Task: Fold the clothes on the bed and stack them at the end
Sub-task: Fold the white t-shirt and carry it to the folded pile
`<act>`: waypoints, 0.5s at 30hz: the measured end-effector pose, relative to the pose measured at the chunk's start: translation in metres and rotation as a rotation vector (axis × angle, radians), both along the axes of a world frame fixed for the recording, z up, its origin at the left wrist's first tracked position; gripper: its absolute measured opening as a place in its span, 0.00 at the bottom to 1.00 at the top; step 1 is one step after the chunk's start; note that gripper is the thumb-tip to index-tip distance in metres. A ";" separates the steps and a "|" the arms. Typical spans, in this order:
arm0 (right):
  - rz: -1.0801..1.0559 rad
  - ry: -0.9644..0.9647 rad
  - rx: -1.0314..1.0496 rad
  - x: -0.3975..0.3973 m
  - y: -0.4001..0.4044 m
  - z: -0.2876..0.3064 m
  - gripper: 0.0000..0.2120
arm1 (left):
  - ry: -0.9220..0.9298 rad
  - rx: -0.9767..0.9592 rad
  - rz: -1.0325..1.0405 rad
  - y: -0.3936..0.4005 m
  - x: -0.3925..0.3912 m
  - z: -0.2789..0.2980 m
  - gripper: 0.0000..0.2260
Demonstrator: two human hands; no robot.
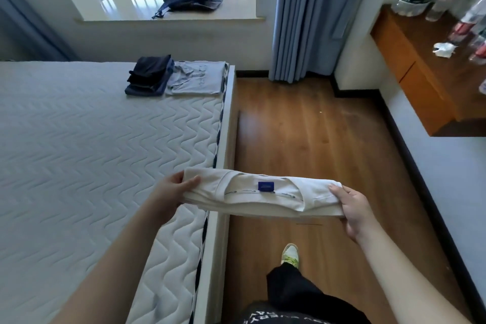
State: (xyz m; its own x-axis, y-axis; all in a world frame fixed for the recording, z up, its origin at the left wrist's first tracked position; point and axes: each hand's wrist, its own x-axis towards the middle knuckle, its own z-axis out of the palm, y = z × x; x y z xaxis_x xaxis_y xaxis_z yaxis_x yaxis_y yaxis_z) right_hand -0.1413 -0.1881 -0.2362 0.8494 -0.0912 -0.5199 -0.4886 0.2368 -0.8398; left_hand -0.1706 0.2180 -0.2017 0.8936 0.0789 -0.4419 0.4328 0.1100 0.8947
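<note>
Level, both hands (173,192) (352,208) under shirt (263,199)

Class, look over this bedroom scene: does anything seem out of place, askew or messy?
Little stands out. The folded white shirt is held level by the left hand and right hand. The dark pile and grey shirt lie neatly on the bed. Only crumpled paper litters the desk.

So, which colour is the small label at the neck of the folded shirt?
Blue, on the white shirt; the label shows clearly in the head view.
</note>
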 end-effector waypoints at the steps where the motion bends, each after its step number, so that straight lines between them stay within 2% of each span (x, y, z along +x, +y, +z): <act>1: 0.019 0.001 -0.004 0.020 -0.002 0.000 0.08 | 0.008 0.002 0.012 -0.003 0.014 0.001 0.14; 4: 0.063 0.012 -0.005 0.078 -0.010 0.006 0.07 | 0.054 -0.008 0.052 -0.015 0.055 0.007 0.13; 8: 0.139 0.009 0.012 0.155 -0.015 0.017 0.07 | 0.070 -0.009 0.134 -0.023 0.103 0.016 0.18; 15: 0.203 0.002 0.024 0.265 0.027 0.024 0.07 | 0.116 -0.007 0.254 0.001 0.176 0.017 0.07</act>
State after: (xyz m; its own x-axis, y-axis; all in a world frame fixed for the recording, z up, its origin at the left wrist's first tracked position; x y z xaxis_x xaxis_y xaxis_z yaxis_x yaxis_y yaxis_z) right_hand 0.1238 -0.1610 -0.2124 0.8481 0.0945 -0.5213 -0.5298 0.1533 -0.8342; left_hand 0.0052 0.2191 -0.1843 0.7891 0.2906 -0.5412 0.4897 0.2343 0.8398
